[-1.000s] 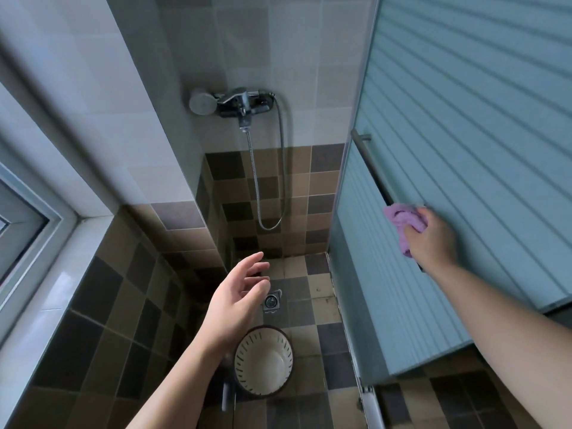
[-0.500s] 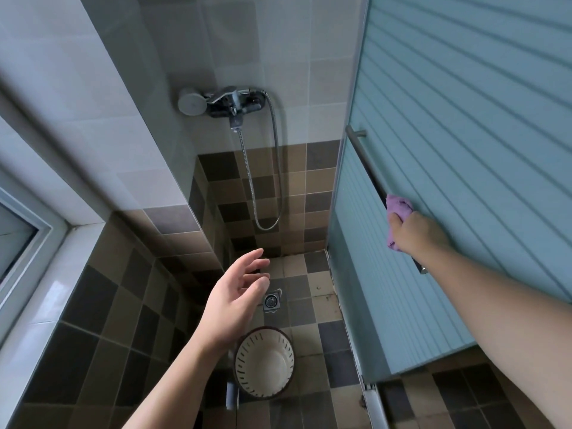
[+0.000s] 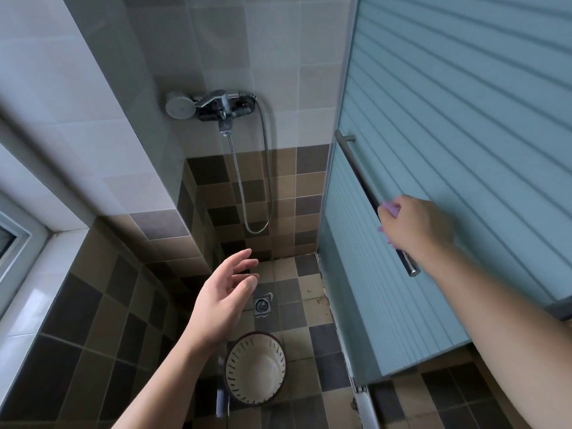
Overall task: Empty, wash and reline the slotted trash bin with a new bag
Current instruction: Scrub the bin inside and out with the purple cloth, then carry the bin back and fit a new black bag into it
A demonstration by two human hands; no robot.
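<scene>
Right hand (image 3: 414, 226): grips the purple cloth (image 3: 390, 209) against door handle (image 3: 371, 193); cloth bunched smaller than a second ago.
Meaning: likely hanging cloth up, wash ending.
Left hand (image 3: 221, 300): fingers spread, holding nothing, unmoved.
Slotted trash bin (image 3: 255, 368): upright on shower floor, unlined.
Hidden: most of cloth; bin's outside.

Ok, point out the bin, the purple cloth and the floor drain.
bin (image 3: 247, 394): head view, pale inner wall.
purple cloth (image 3: 390, 209): head view, the fold showing above the right hand (image 3: 414, 226).
floor drain (image 3: 262, 305): head view, centre of the grate.
</scene>
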